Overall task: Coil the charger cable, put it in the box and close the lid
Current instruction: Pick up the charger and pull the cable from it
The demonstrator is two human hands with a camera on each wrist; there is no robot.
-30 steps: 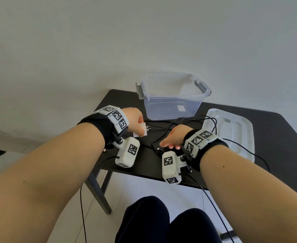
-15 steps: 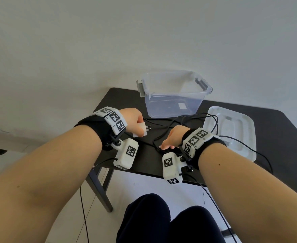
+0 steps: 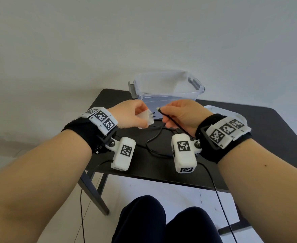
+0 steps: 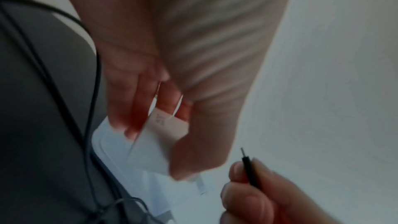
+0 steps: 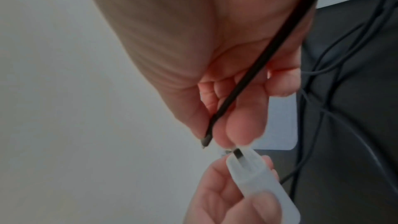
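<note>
Both hands have come up off the desk [image 3: 275,130] since a moment ago and now meet in the air just in front of the box [image 3: 167,95]. The left hand [image 3: 129,116] keeps its grip curled around the white charger plug [image 3: 146,118], whose prongs point right toward the other hand; earlier it held the plug lower, close to the desk surface. The right hand [image 3: 181,114], which was down on the desk among the cable loops, now pinches the free end of the black charger cable [image 3: 170,120] between thumb and fingers, the connector tip [image 3: 158,109] poking out toward the plug. The tip and the plug are near each other but apart. From the right hand the cable runs back under the palm and drops to the desk, where the rest still lies in loose loops [image 3: 154,137] in the middle. The clear box stands open at the far edge of the desk, as before. Its white lid [image 3: 231,111] lies flat to the right of the box, now mostly hidden behind the right wrist.
</note>
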